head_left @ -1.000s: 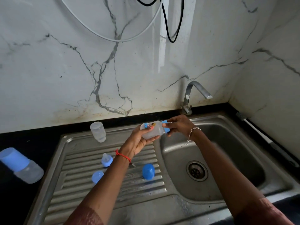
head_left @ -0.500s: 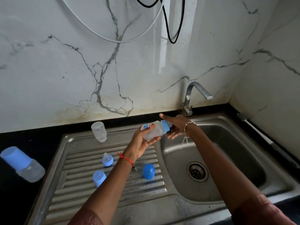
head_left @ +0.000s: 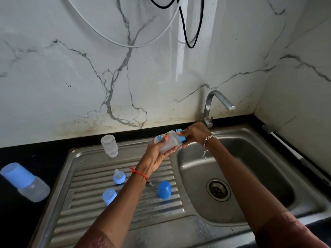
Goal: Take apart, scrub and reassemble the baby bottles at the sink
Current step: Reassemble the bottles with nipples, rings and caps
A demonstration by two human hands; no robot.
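While left hand (head_left: 156, 156) grips bottle (head_left: 171, 143), right hand (head_left: 196, 134) curls round blue collar (head_left: 179, 130), mostly hiding it.

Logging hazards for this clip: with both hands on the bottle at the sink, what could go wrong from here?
The left hand holds the bottle while the right hand grips its blue ring above the basin edge; a slip could drop either in. The left forearm passes near the blue cap on the drainboard and might knock it.
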